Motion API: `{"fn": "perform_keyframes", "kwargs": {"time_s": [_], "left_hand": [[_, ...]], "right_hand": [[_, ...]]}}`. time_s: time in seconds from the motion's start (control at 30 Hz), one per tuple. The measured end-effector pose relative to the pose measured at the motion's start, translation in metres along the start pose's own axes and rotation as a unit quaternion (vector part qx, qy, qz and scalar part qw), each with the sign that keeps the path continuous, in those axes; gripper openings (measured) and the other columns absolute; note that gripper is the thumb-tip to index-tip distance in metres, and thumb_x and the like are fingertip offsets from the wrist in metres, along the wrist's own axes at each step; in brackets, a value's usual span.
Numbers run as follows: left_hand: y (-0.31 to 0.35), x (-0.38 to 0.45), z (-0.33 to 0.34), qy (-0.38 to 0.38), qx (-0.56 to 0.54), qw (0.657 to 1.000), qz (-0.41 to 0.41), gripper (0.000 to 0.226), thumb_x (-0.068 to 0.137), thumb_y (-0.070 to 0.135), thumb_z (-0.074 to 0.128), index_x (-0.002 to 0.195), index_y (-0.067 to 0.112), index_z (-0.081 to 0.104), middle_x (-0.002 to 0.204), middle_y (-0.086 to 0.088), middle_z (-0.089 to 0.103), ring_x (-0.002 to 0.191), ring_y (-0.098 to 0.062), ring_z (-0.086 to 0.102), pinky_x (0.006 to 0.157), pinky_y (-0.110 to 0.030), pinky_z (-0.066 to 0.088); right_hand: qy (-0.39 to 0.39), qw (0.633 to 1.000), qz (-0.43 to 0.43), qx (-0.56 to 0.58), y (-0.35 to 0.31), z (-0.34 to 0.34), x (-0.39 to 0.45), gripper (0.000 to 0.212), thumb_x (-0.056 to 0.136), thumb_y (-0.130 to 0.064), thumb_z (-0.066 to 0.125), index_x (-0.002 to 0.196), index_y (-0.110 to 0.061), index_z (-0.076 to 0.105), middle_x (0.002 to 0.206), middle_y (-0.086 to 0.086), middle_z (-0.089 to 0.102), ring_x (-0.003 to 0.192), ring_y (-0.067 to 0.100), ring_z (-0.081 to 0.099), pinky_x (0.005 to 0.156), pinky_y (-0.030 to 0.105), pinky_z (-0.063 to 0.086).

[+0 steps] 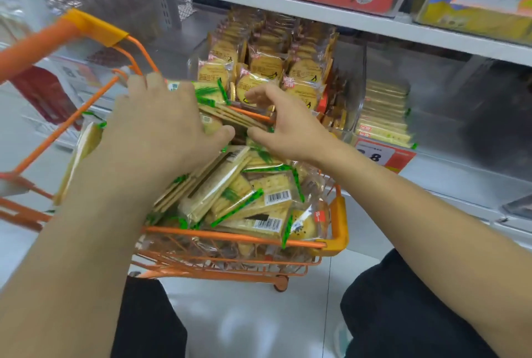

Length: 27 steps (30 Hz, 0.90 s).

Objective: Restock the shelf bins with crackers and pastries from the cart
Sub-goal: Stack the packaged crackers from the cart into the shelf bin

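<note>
Orange cart (339, 213) — heaped cracker packs (236, 199). Left hand (161, 124) and right hand (285, 124) clasp a cracker stack (230, 115) at 12 o'clock, fingers curled round it.

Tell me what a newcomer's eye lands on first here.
The orange cart in the middle, heaped with green-edged cracker packs. Both hands meet over the heap: the left hand and right hand gather a stack of packs. Behind, a shelf bin holds round biscuit packs.
</note>
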State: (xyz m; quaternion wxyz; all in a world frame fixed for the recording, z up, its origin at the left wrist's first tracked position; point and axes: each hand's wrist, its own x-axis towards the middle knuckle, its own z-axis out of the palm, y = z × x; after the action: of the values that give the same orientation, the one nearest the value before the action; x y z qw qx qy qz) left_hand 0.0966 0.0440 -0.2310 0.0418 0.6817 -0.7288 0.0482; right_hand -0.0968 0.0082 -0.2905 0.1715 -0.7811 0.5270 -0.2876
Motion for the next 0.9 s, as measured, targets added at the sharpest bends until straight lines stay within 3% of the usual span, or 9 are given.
{"fn": "perform_keyframes", "kwargs": {"time_s": [0.07,0.13,0.23,0.37,0.47,0.6,0.7,0.8,0.9], "left_hand": [[-0.001,-0.001,0.002,-0.06,0.019,0.998,-0.012,0.097,0.071,0.084,0.035,0.138,0.015,0.048,0.14,-0.027,0.041,0.135,-0.041,0.031,0.107,-0.049,0.031],[0.001,-0.002,0.003,-0.072,0.014,0.997,-0.007,0.096,0.071,0.086,0.039,0.137,0.018,0.049,0.14,-0.023,0.043,0.136,-0.039,0.03,0.106,-0.047,0.033],[0.004,-0.002,0.006,-0.032,-0.01,0.999,0.006,0.087,0.071,0.077,0.054,0.131,0.013,0.053,0.13,-0.023,0.051,0.13,-0.039,0.037,0.102,-0.046,0.035],[0.006,-0.001,0.008,0.024,-0.064,0.998,0.009,0.074,0.071,0.057,0.067,0.124,0.007,0.052,0.113,-0.022,0.062,0.113,-0.041,0.051,0.089,-0.046,0.044],[0.009,-0.003,0.002,0.076,-0.128,0.989,0.006,0.064,0.074,0.046,0.07,0.121,0.006,0.05,0.101,-0.019,0.064,0.1,-0.04,0.057,0.07,-0.039,0.04],[0.015,-0.008,-0.006,0.09,-0.205,0.975,0.011,0.06,0.075,0.044,0.07,0.124,0.015,0.051,0.107,-0.01,0.067,0.102,-0.035,0.059,0.072,-0.037,0.04],[0.019,-0.011,-0.01,0.08,-0.26,0.962,0.006,0.057,0.073,0.05,0.068,0.121,0.024,0.055,0.106,-0.003,0.066,0.105,-0.029,0.057,0.076,-0.036,0.043],[0.025,-0.012,-0.011,0.066,-0.33,0.942,-0.001,0.056,0.065,0.056,0.059,0.115,0.029,0.06,0.106,0.005,0.066,0.1,-0.02,0.059,0.076,-0.03,0.04],[0.034,-0.015,-0.005,0.072,-0.39,0.918,-0.001,0.048,0.074,0.05,0.068,0.117,0.027,0.064,0.108,0.013,0.064,0.096,-0.007,0.056,0.07,-0.012,0.037]], "right_hand": [[-0.015,0.999,0.0,-0.052,0.001,0.006,0.007,0.045,0.084,-0.027,0.076,0.125,-0.019,0.059,0.117,-0.005,0.066,0.105,0.009,0.058,0.088,0.022,0.045],[-0.004,0.997,0.001,-0.081,0.003,0.011,0.011,0.035,0.083,-0.029,0.077,0.115,-0.019,0.066,0.106,-0.006,0.069,0.094,0.008,0.059,0.083,0.026,0.048],[0.028,0.996,-0.011,-0.081,0.008,0.014,0.015,0.019,0.085,-0.025,0.074,0.102,-0.019,0.07,0.095,-0.007,0.071,0.087,0.011,0.064,0.083,0.033,0.053],[0.044,0.996,-0.023,-0.071,0.012,0.015,0.015,0.014,0.089,-0.022,0.071,0.102,-0.017,0.07,0.095,-0.006,0.072,0.088,0.012,0.066,0.083,0.03,0.051],[0.103,0.994,-0.034,-0.036,0.011,0.013,0.012,0.012,0.092,-0.017,0.065,0.103,-0.014,0.069,0.092,-0.005,0.07,0.084,0.011,0.064,0.078,0.03,0.055],[0.201,0.978,-0.028,0.057,0.007,0.001,0.004,0.013,0.097,-0.014,0.058,0.107,-0.01,0.065,0.095,-0.004,0.066,0.085,0.008,0.061,0.074,0.022,0.05],[0.24,0.959,0.009,0.148,0.008,-0.012,-0.001,0.01,0.1,-0.014,0.054,0.106,-0.012,0.061,0.095,-0.011,0.064,0.085,-0.004,0.061,0.07,0.018,0.049],[0.248,0.917,0.137,0.281,0.012,-0.024,0.002,0.013,0.097,-0.019,0.054,0.1,-0.013,0.065,0.096,0.002,0.069,0.085,0.013,0.066,0.071,0.033,0.055],[0.195,0.807,0.273,0.486,0.01,-0.04,-0.003,0.022,0.099,-0.016,0.051,0.094,-0.005,0.069,0.074,0.007,0.065,0.061,0.02,0.059,0.049,0.03,0.046]]}}
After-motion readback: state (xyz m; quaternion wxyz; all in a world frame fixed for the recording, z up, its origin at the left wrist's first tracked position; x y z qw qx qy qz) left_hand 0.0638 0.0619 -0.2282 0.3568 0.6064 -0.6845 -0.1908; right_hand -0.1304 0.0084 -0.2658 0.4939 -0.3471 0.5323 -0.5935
